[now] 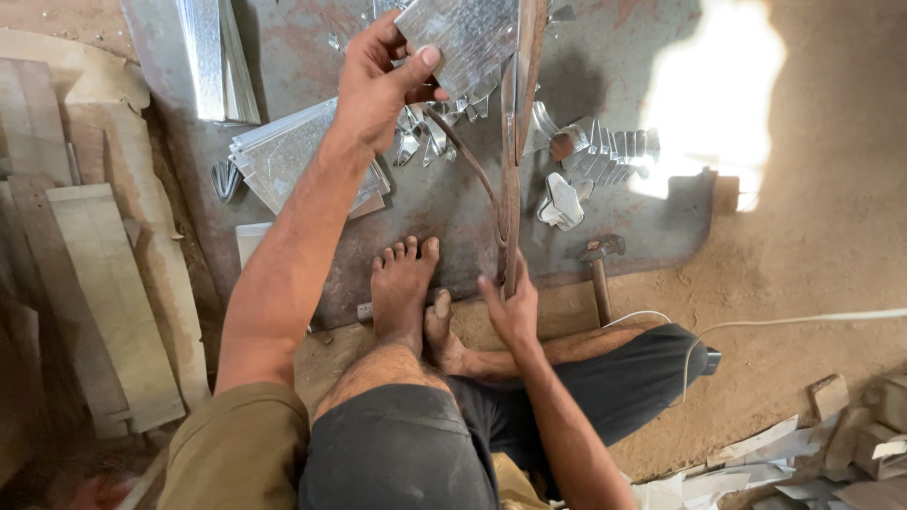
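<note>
My left hand grips a shiny galvanized metal sheet piece near the top of the view, thumb pressed on its face. The sheet sits against the blades of large rusty metal shears that stand on a worn steel plate. My right hand holds the lower handle of the shears close to my bare feet. The other handle curves away to the left. Cut metal scraps lie under the blades.
A stack of cut sheet pieces lies left of my arm. Folded star-like metal shapes and a hammer lie to the right. Wooden planks line the left side. A white cable crosses the sandy ground.
</note>
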`<state>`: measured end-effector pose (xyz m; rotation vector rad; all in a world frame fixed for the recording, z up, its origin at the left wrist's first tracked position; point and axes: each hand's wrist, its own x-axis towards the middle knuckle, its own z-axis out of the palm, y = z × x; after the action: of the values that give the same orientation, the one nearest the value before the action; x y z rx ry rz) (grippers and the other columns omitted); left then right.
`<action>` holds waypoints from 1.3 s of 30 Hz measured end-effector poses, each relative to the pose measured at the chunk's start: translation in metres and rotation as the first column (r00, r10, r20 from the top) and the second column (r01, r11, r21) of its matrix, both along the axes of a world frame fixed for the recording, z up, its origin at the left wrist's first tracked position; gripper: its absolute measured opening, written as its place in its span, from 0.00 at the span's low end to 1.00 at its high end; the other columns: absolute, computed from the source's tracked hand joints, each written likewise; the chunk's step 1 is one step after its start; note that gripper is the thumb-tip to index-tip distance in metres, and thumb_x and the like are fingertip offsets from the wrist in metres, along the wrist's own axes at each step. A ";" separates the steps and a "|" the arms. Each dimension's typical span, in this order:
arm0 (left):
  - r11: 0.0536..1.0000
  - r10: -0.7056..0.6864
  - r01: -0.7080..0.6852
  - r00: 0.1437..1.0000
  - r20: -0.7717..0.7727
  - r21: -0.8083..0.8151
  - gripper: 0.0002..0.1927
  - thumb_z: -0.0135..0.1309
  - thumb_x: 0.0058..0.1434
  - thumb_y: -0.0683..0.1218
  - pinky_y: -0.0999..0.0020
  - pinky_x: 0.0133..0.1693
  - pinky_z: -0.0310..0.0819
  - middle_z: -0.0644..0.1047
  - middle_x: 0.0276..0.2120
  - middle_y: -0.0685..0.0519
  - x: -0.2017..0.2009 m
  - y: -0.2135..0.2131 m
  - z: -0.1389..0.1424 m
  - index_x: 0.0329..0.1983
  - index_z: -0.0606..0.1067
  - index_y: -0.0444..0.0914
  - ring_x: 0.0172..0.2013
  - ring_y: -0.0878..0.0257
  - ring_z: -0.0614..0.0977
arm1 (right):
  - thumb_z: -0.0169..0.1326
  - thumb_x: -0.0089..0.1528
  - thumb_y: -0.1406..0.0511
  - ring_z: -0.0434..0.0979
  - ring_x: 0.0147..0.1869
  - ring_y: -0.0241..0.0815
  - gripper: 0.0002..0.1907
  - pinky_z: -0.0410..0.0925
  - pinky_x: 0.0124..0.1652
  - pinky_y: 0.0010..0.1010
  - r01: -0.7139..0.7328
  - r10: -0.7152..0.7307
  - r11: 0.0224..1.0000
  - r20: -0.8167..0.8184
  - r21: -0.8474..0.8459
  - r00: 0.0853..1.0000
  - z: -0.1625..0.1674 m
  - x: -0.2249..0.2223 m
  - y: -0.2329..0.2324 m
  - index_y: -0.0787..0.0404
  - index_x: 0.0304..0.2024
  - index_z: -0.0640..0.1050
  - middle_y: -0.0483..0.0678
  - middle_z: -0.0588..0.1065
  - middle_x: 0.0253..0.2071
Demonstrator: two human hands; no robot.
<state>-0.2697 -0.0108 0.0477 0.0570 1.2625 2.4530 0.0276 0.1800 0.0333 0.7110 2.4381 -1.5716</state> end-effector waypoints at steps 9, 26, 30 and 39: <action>0.986 0.139 -0.155 0.964 0.225 0.055 0.06 0.60 0.67 0.38 0.62 0.34 0.88 0.78 0.27 0.54 -0.006 0.057 -0.018 0.45 0.78 0.35 0.30 0.61 0.84 | 0.62 0.61 0.65 0.74 0.62 0.38 0.23 0.68 0.55 0.31 -0.117 0.127 0.986 0.077 -0.121 0.989 0.057 0.056 0.005 0.65 0.57 0.74 0.53 0.76 0.59; 0.993 0.118 -0.108 0.958 0.262 -0.053 0.05 0.59 0.62 0.37 0.62 0.33 0.90 0.79 0.26 0.52 -0.002 0.079 -0.050 0.30 0.77 0.32 0.28 0.61 0.83 | 0.55 0.66 0.68 0.73 0.65 0.44 0.11 0.68 0.58 0.35 0.050 -0.015 0.949 0.114 -0.310 0.993 0.063 0.058 -0.006 0.68 0.49 0.77 0.57 0.73 0.66; 0.993 0.120 -0.115 0.962 0.244 -0.032 0.03 0.58 0.61 0.35 0.61 0.33 0.90 0.79 0.27 0.50 -0.002 0.082 -0.055 0.31 0.78 0.30 0.28 0.61 0.84 | 0.53 0.67 0.66 0.67 0.72 0.47 0.21 0.62 0.66 0.37 0.026 -0.016 0.974 0.042 -0.227 0.999 0.054 0.048 -0.009 0.68 0.62 0.74 0.58 0.69 0.70; 0.992 0.121 -0.106 0.964 0.237 -0.075 0.04 0.58 0.63 0.36 0.63 0.33 0.91 0.80 0.25 0.51 -0.001 0.077 -0.044 0.33 0.79 0.30 0.27 0.61 0.84 | 0.53 0.67 0.64 0.60 0.78 0.49 0.34 0.59 0.69 0.39 0.128 -0.055 0.895 0.180 -0.428 0.982 0.029 0.047 -0.010 0.70 0.72 0.61 0.57 0.62 0.73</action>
<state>-0.2709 0.0662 0.0039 -0.3299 1.2617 2.4238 0.0746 0.1696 0.0620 0.8357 1.8584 -1.9200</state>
